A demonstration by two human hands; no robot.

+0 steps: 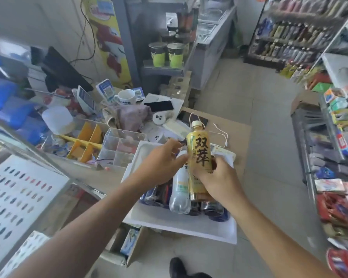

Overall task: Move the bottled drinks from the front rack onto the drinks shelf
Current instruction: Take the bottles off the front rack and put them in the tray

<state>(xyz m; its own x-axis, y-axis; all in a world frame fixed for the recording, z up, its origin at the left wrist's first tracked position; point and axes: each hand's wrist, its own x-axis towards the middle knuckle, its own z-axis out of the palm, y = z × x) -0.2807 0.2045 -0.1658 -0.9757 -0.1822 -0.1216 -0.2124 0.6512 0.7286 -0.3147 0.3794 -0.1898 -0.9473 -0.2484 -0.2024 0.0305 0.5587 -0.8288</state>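
The white tray point(181, 223) at the counter's front edge holds more bottles lying down. To do this step well, lift the yellow tea bottle point(199, 155) straight up and keep it upright. The right hand point(219, 181) is wrapped around its lower half. The left hand point(161, 163) is half open, fingertips touching the bottle's side.

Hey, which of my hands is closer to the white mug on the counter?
Left. Your left hand is over the white tray's far edge, on the white mug's side. Your right hand is farther right, gripping the yellow bottle.
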